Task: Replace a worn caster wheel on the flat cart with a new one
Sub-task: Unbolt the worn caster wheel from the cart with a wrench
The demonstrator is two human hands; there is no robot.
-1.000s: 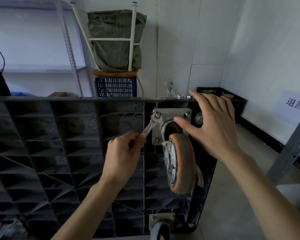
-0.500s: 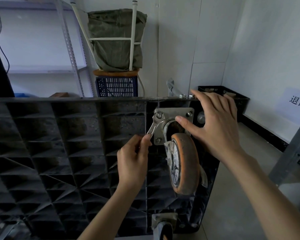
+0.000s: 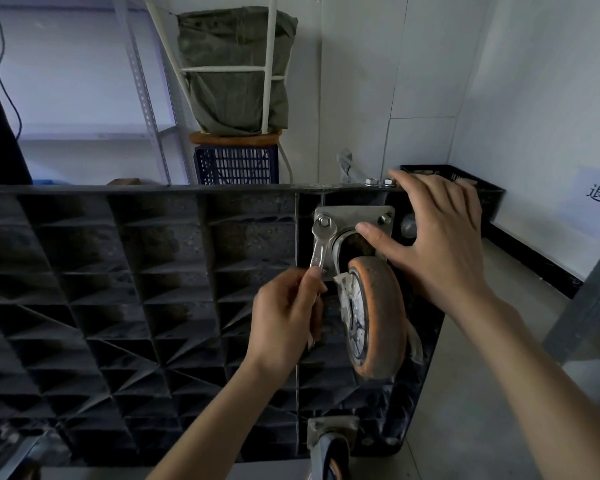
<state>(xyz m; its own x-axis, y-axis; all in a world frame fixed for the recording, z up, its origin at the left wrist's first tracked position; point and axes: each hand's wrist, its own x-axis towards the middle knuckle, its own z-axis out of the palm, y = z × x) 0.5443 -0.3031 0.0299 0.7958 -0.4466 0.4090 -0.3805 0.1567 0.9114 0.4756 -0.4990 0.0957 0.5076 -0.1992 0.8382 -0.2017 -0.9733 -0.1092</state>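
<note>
The black flat cart [image 3: 118, 289] stands on its edge with its ribbed underside facing me. A worn orange caster wheel [image 3: 378, 317] hangs from a steel mounting plate [image 3: 352, 218] near the cart's top right corner. My left hand [image 3: 284, 317] is shut on a silver wrench [image 3: 321, 247] whose jaw sits on the plate's upper left bolt. My right hand [image 3: 433, 244] rests over the cart's top corner, fingers spread, thumb on the plate's rim above the wheel. Two nuts [image 3: 380, 182] sit on the cart's top edge.
A second caster [image 3: 329, 445] sits at the cart's lower edge. Behind the cart stand a blue crate [image 3: 236, 164], a white stool frame holding a green sack [image 3: 232, 71], and metal shelving [image 3: 142, 91]. A black crate [image 3: 465, 181] lies on the floor at right.
My left hand has swung the wrench handle rightward and down, from slanted to nearly vertical on the upper left bolt. My right hand has stayed on the cart's corner.
</note>
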